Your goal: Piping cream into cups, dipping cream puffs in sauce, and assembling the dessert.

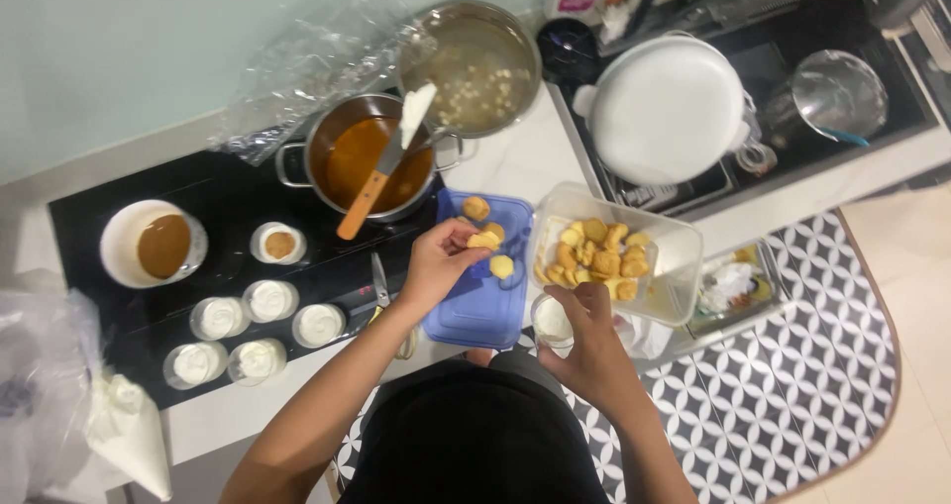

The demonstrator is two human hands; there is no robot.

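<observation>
At frame centre, the left hand (pixel 436 266) pinches a small yellow pastry piece (pixel 484 240) above the blue lid (pixel 475 311); the right hand (pixel 584 341) grips a cream-filled cup (pixel 552 319). A loose pinch could drop the piece

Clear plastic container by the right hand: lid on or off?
Off. The clear container stands open with golden pastry pieces exposed inside; its blue lid lies flat beside it on the counter.
</observation>
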